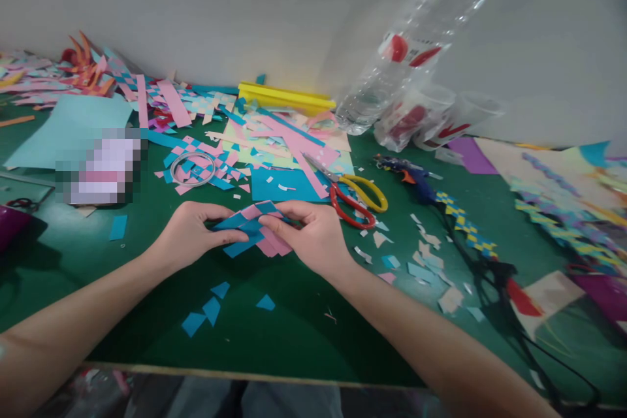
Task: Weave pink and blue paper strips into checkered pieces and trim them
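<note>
A woven piece of blue and pink paper strips [252, 227] is held between both hands above the green table. My left hand [196, 232] pinches its left end between thumb and fingers. On the right end, my right hand [313, 228] grips it with the thumb on the near face. Several pink strip ends fan out below the weave. Just beyond my right hand lie scissors [355, 194] with one red and one yellow handle. Past my left hand, a roll of clear tape [193, 170] rests on blue and pink woven paper.
Blue paper scraps [211, 310] lie near the front edge. A clear bottle [406, 52] and plastic cups [458, 117] stand by the wall. At right is a dark corded tool [416, 183]. A blurred-out rectangular object [105, 166] and light blue sheet [71, 130] lie left.
</note>
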Motion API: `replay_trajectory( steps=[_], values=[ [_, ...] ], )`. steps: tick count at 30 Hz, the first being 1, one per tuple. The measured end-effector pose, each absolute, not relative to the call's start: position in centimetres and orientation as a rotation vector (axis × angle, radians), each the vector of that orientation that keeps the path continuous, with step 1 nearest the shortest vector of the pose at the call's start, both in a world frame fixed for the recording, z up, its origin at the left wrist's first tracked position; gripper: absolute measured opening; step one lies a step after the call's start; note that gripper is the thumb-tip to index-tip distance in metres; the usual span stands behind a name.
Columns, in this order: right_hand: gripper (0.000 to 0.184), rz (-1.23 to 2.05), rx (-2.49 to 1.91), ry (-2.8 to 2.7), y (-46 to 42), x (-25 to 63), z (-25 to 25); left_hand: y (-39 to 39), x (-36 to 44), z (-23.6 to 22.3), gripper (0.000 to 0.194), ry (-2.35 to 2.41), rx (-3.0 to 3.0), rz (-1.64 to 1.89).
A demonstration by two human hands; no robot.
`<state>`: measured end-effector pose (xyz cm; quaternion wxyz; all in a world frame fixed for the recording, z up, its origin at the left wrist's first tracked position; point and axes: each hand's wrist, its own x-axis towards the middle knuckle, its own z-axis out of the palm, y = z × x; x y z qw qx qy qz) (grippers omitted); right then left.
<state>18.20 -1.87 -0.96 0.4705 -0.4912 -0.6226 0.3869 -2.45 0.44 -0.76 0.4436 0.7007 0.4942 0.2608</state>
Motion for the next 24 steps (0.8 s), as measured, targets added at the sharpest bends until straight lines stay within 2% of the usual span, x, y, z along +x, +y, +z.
replay_trajectory(
  steps=[24],
  values=[
    [0.013,0.951,-1.209,-1.585,-1.97,18.25,-0.94,0.64,-2.44,-1.07,0.041,1.17,1.792,0.571]
  ],
)
